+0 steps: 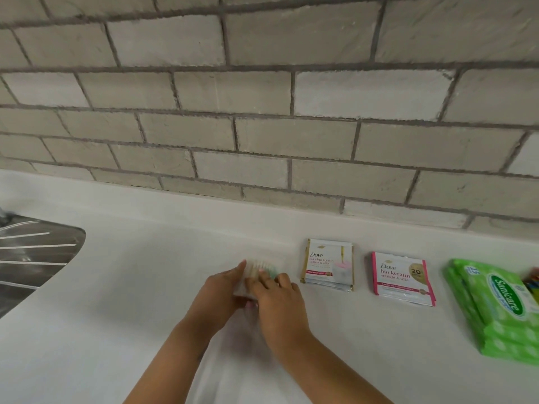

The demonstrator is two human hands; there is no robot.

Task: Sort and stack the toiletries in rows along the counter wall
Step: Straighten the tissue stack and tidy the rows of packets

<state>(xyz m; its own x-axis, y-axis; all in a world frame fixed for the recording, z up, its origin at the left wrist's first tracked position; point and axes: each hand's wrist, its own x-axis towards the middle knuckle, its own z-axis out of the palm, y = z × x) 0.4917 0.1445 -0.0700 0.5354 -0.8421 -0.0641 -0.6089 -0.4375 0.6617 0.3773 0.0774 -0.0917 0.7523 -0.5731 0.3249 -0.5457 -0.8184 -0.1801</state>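
Both hands are on a small pale packet (256, 272) sitting on the white counter (145, 287), a bit in front of the wall ledge. It's blurry, so I can't really tell what it is, just something whitish with a hint of green and pink at its far end.

The left hand (217, 293) is against the packet's left side, thumb stretched up along that edge and the other fingers tucked under or behind it, hard to see how far they curl. The right hand (278, 304) lies over the top and right side, its fingers (264, 277) close together and bent down onto the packet, so it's basically squeezed between the two hands.

To the right, in a row along the wall: a small stack of gold-edged Dove sachets (328, 265), then well apart from it a stack of pink-edged Dove sachets (402, 278), then green Sanicare wipes packs (495, 304) piled up. Something multicoloured (532, 279) pokes in at the right edge, touching the wipes. A steel sink drainer (32, 252) is off to the left.
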